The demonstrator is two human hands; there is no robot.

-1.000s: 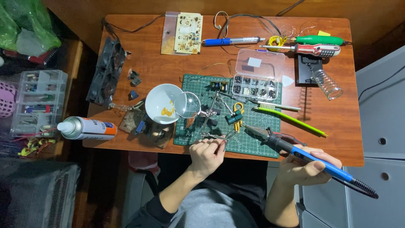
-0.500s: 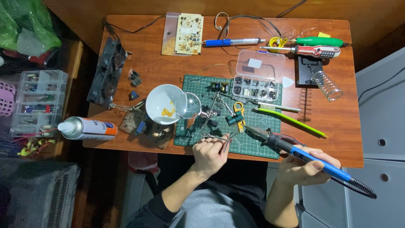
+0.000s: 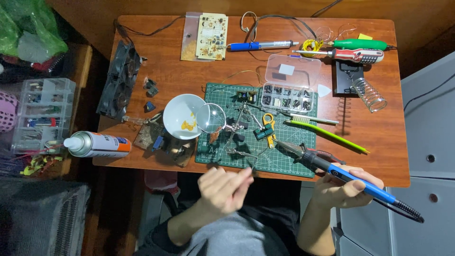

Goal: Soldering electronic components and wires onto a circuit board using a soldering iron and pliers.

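Holding a blue soldering iron in a closed grip, the right hand hovers past the surface's front edge near its right corner, the dark tip lying over the green cutting mat's front right part. The left hand, fingers loosely curled and seemingly empty, hangs just off the front edge, below the mat. The tip sits close to a red-handled tool and the mat; if hot, a small drop of the wrist could scorch either. The trailing cable might snag the edge. Compared with a second ago, the left hand has pulled back off the mat toward the body; the iron has hardly moved.
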